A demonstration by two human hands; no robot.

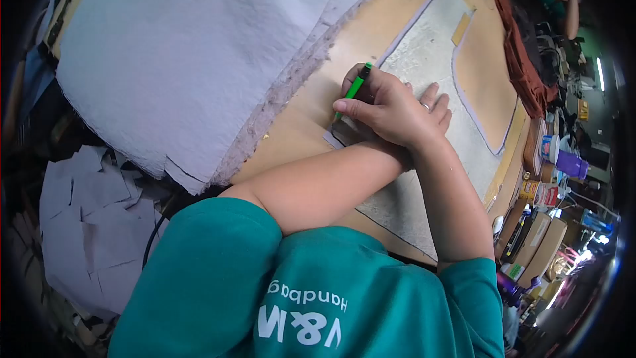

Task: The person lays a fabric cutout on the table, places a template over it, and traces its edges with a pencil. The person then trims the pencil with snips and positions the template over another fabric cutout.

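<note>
My right hand [391, 109] is closed around a green pen [356, 86], which slants with one end down near the left edge of a flat, silvery-grey pattern piece [424, 40]. My forearms cross, the right one over the left. Beyond the right wrist, my left hand [436, 105] lies flat on the pattern piece with its fingers apart and a ring on one finger; the rest of it is hidden. Light purple material [454, 66] shows along the edges of the pattern piece. A strip of yellowish tape [461, 28] sits near its upper right edge.
A large pale lilac sheet [199, 46] with a rough edge covers the left of the tan table [285, 129]. Pale scraps [93, 225] lie lower left. Dark red material [520, 59], tubs [548, 148] and boxes [543, 245] stand along the right. Another person's arm [572, 13] shows upper right.
</note>
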